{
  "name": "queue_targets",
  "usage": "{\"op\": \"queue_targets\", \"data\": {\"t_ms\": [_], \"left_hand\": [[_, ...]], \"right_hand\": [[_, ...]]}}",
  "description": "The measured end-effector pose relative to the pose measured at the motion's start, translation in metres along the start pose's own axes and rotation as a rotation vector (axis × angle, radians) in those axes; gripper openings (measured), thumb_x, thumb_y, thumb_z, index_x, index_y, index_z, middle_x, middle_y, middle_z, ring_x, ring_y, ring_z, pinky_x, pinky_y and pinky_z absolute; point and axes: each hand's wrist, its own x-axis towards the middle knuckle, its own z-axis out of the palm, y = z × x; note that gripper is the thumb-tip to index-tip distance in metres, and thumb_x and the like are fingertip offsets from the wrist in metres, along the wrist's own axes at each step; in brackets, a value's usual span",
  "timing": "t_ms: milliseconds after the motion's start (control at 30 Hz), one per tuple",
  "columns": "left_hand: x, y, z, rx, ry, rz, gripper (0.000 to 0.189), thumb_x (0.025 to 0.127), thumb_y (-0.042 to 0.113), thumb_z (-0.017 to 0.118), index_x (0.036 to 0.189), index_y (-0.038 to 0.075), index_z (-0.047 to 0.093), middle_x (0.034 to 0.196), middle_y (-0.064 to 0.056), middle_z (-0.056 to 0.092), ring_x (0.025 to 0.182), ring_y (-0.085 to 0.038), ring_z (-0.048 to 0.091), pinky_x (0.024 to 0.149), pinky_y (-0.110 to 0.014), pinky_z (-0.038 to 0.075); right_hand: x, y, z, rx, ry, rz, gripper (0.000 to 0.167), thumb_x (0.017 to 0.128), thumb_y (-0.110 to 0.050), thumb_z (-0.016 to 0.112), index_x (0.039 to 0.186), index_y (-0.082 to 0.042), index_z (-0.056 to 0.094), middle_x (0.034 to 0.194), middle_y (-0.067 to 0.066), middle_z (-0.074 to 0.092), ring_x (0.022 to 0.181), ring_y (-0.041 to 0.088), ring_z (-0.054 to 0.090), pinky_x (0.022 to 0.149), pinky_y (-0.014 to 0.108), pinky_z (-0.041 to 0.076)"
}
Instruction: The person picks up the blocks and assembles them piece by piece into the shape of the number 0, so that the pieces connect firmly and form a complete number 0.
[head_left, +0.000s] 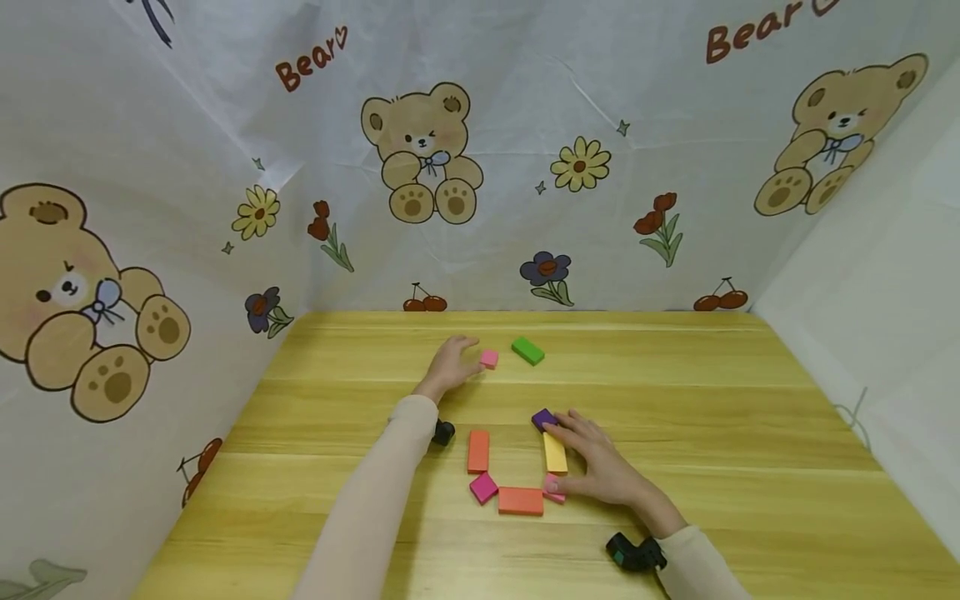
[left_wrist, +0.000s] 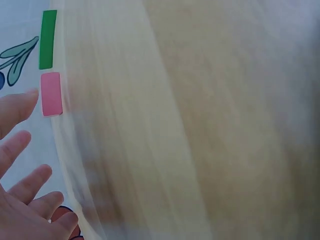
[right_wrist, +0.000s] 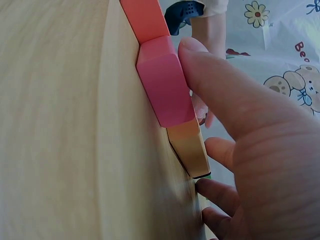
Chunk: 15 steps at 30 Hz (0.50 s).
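Observation:
In the head view my left hand (head_left: 450, 367) reaches over the far part of the table, thumb and fingers spread, beside a small pink block (head_left: 489, 359). The left wrist view shows the thumb close to that block (left_wrist: 51, 94); whether it touches cannot be told. Nearer, my right hand (head_left: 603, 467) lies beside a yellow block (head_left: 555, 454). Its thumb rests on a pink block (right_wrist: 167, 87), and its fingertips are at a purple block (head_left: 543, 419). Two orange blocks (head_left: 477, 452) and a magenta block (head_left: 483, 488) continue the U-shaped row.
A green block (head_left: 528, 351) lies just right of the far pink one. Black devices (head_left: 633, 552) are worn at both wrists. Behind the wooden table (head_left: 675, 400) hangs a white cloth (head_left: 510, 108) with printed bears; a pale cable (head_left: 855, 421) shows at the right edge.

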Motion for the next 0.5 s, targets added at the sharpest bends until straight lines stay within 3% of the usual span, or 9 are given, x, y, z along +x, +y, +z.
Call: {"op": "queue_targets", "data": {"t_ms": [333,500], "left_hand": [[0.0047,0.0003,0.0076,0.202,-0.014,0.051,0.057,0.095,0.027,0.065,0.147,0.013,0.046,0.157,-0.019,0.031,0.146,-0.036,0.025,0.118,-0.057,0.021],[0.0051,0.0013,0.0100,0.253,-0.019,0.049,0.050,0.095,0.030,0.064,0.141,0.014,0.054,0.155,-0.017,0.035,0.146,-0.034,0.028,0.117,-0.058,0.020]], "right_hand": [[-0.0009,0.0002,0.0005,0.003,0.003,0.009,0.082,0.077,-0.048,0.079,0.147,-0.018,0.047,0.155,0.019,0.035,0.145,0.048,0.020,0.104,0.077,0.020],[-0.0009,0.0006,0.0002,0.003,-0.001,0.011,0.082,0.078,-0.048,0.079,0.147,-0.019,0.046,0.155,0.019,0.035,0.145,0.048,0.019,0.104,0.077,0.020]]}}
